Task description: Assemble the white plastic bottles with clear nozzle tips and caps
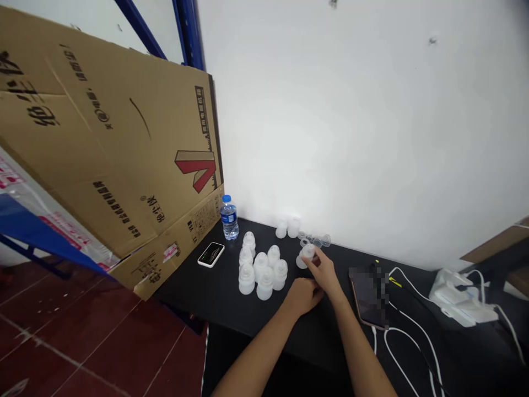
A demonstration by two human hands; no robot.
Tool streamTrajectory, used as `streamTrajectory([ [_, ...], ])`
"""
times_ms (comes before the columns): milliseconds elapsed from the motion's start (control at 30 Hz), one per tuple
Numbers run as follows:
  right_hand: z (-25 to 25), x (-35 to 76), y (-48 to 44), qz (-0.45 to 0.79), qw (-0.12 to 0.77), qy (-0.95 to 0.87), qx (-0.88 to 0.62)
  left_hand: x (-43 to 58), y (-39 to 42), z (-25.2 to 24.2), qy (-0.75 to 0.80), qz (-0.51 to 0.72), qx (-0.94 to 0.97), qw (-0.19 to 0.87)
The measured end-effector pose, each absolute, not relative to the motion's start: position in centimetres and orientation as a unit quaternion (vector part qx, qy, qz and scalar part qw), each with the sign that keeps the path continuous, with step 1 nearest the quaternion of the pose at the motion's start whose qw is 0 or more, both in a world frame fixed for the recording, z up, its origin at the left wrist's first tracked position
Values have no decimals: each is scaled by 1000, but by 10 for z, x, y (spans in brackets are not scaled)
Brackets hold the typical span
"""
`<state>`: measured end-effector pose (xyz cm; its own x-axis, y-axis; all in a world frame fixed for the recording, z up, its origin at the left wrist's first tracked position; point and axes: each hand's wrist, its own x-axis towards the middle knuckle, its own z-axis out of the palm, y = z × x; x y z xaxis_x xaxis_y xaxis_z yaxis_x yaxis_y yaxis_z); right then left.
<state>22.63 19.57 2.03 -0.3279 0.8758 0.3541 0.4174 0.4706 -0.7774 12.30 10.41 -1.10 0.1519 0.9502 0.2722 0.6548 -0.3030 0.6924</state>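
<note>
While the hands (318, 278) almost touch, one clamping a bottle (308, 253), cardboard (111, 149) leans by the black table (264, 322).

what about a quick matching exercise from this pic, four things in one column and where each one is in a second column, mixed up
Column 1
1. left hand
2. right hand
3. plastic water bottle with a blue cap
4. white power strip

Column 2
A. toward the right end of the black table, with white cables running to it
B. fingers against a white plastic bottle near the wall
C. standing at the back of the table beside a leaning cardboard sheet
D. curled on the table just right of a group of white plastic bottles

Right pairs: 1-D, 2-B, 3-C, 4-A
</note>
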Motion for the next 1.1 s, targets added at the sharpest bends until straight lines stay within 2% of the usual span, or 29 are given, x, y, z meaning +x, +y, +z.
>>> streamTrajectory([
  [333, 46, 186, 170, 330, 295, -827, -347, 128, 113, -32, 538, 380, 734, 163],
  [567, 42, 193, 172, 374, 264, -838, -299, 127, 108, -26, 542, 427, 711, 137],
  [667, 30, 202, 182, 385, 288, -827, -290, 126, 106, -19, 556, 376, 723, 164],
  [733, 19, 212, 194, 376, 335, -801, -324, 125, 105, -16, 561, 346, 731, 179],
  [833, 2, 230, 218, 276, 402, -753, -441, 126, 105, -13, 572, 334, 728, 176],
  [900, -7, 241, 232, 217, 412, -739, -488, 127, 104, -12, 581, 331, 724, 169],
  [1100, -21, 245, 249, 167, 429, -727, -509, 128, 103, -8, 586, 325, 725, 160],
])
